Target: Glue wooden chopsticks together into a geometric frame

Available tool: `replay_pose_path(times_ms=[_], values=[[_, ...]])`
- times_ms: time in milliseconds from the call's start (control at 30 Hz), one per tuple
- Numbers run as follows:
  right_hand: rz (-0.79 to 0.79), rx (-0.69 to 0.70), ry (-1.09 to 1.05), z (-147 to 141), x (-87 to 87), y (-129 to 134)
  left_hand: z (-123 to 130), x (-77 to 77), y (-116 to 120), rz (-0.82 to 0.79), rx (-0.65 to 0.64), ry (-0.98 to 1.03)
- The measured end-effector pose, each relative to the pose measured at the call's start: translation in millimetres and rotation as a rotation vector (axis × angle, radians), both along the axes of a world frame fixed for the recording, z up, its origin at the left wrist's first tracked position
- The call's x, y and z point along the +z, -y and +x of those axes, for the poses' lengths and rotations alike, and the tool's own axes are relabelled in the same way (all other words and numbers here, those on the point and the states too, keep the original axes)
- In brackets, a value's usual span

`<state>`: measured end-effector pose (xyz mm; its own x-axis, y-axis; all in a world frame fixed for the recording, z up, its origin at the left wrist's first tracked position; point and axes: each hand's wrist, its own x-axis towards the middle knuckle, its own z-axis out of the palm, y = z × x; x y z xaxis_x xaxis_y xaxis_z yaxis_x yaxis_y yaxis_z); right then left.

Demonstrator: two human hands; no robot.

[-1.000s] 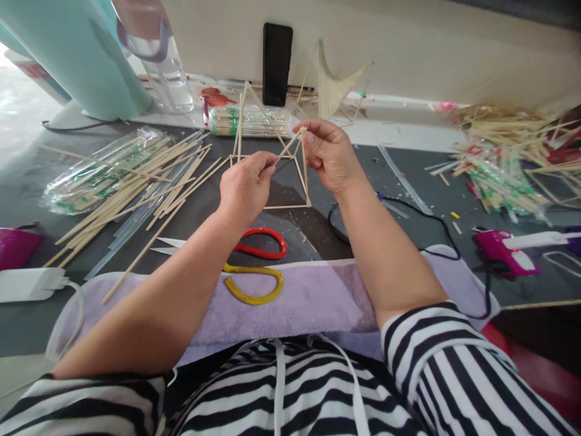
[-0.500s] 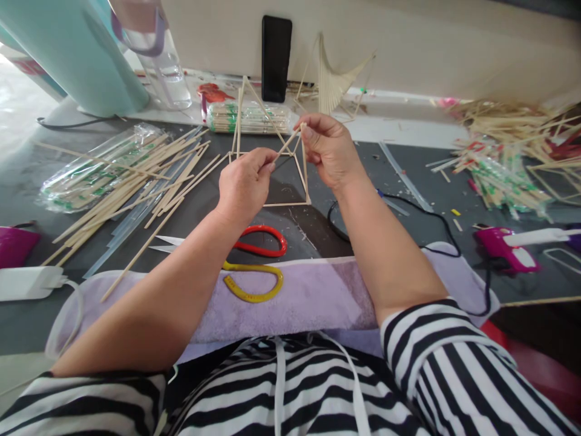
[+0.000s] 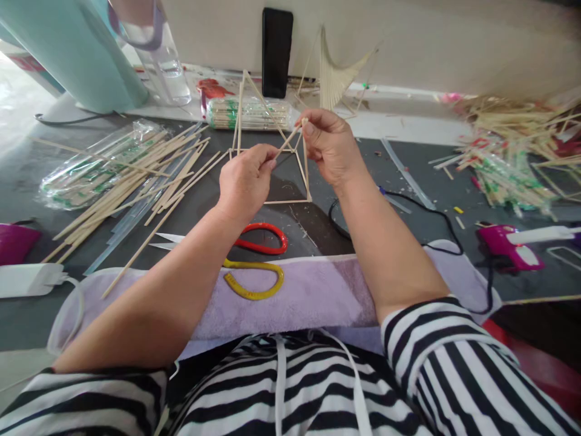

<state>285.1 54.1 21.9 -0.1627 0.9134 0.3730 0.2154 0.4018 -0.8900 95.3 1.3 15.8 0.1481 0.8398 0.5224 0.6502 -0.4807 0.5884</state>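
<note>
A frame of thin wooden sticks point(image 3: 287, 201) stands on the dark table, with a pointed top at its left rear. My left hand point(image 3: 245, 181) pinches a slanting wooden stick point(image 3: 287, 143) over the frame. That stick's upper end meets the top of an upright stick at the frame's right side. There my right hand point(image 3: 330, 145) has its fingers closed around the joint. Loose sticks point(image 3: 122, 181) lie left of my left hand. Scissors with one red and one yellow handle point(image 3: 254, 295) lie partly under my left forearm.
Behind the frame are a packet of sticks point(image 3: 249, 115), a black phone point(image 3: 276, 53) and a fan-like stick model point(image 3: 340, 75). A purple towel point(image 3: 308, 290) lines the front edge. A magenta glue gun point(image 3: 508, 247), a black cord point(image 3: 447, 224) and stick piles point(image 3: 512, 175) are right.
The whole view has shifted slightly. Both hands keep nearly the same place and grip on the sticks.
</note>
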Motion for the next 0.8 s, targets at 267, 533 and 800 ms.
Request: replay_pose_path(times_ms=[267,533,800], values=[[-0.04,-0.08,0.1,-3,6.5,7,0,0.6,-1,0.005,-0.018,-0.012],[-0.107,-0.074,0.107,-4,12.2,12,-36,28.6,-16,-0.067,-0.045,0.073],[-0.088,-0.092,0.056,0,11.7,14,-54,34.2,-17,-0.267,-0.067,-0.03]])
